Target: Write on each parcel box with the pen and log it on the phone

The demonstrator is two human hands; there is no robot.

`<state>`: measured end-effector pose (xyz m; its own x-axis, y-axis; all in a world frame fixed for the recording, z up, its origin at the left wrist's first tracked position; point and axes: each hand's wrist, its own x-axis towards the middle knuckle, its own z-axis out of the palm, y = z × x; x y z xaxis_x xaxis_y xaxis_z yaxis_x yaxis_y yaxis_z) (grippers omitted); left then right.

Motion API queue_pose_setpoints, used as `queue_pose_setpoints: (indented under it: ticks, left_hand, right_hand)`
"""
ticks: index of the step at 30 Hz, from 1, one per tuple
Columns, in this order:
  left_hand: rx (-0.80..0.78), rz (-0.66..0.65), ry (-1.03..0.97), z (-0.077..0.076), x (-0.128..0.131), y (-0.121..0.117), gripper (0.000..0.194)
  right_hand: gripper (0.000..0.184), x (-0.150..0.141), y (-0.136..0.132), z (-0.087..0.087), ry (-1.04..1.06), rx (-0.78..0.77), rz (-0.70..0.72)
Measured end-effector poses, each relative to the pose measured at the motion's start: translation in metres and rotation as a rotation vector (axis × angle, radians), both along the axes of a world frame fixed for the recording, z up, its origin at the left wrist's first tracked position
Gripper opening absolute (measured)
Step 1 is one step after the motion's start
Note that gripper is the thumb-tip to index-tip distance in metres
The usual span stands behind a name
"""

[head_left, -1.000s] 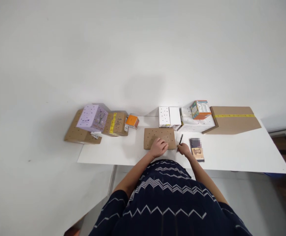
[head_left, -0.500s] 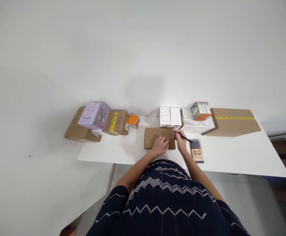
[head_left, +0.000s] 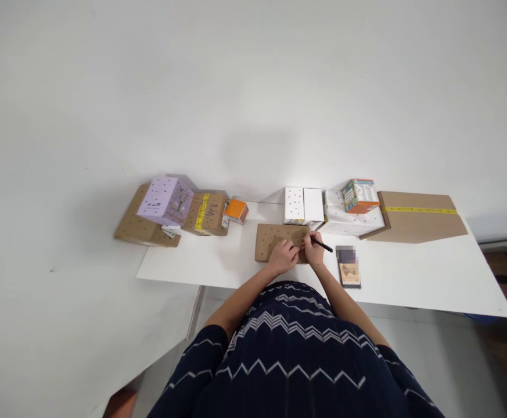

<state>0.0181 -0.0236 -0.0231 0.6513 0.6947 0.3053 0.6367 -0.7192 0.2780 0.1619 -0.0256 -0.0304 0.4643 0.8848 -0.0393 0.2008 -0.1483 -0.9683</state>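
Before me on the table lies a brown cardboard box (head_left: 268,237) with small dark marks scattered over its top. My left hand (head_left: 284,256) rests on the near part of that top, its fingers lying across the cardboard. A black pen (head_left: 324,245) is gripped in my right hand (head_left: 313,249), over the box's right end. The pen's rear end points right and toward me; its tip is hidden by my fingers. Right of my right hand lies a phone (head_left: 349,274) with a lit screen, partly blurred.
A white table (head_left: 414,273) carries more boxes along the wall. At left stand a purple box (head_left: 157,200), a taped brown box (head_left: 216,215) and a small orange box (head_left: 238,210). At right are white boxes (head_left: 294,203), an orange-and-green carton (head_left: 362,197) and a long brown box (head_left: 423,217).
My right hand has shifted slightly left, bringing the pen farther over the box and away from the phone. My left hand has stayed on the box.
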Motion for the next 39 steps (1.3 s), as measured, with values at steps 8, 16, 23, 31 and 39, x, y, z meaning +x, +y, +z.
queue_pose_setpoints:
  ticks: [8, 16, 23, 31, 39]
  left_hand:
    - [0.011, 0.000, -0.002, 0.001, 0.000, 0.000, 0.017]
    - [0.002, 0.002, -0.016, 0.000, 0.001, -0.001, 0.016]
    - [0.013, 0.011, -0.036, -0.001, 0.001, 0.000, 0.018]
    - [-0.017, 0.004, -0.061, -0.001, 0.000, 0.000, 0.020]
    - [-0.014, -0.010, -0.066, 0.000, 0.000, 0.000, 0.019]
  right_hand:
    - [0.020, 0.002, 0.002, -0.003, -0.080, -0.019, 0.013]
    - [0.019, 0.002, 0.002, -0.002, -0.053, -0.014, 0.001]
    - [0.019, -0.001, 0.002, 0.012, 0.140, -0.005, -0.052]
    - [0.014, 0.033, -0.016, -0.005, 0.063, -0.326, -0.208]
    - [0.021, 0.054, -0.045, -0.035, -0.178, -0.697, 0.127]
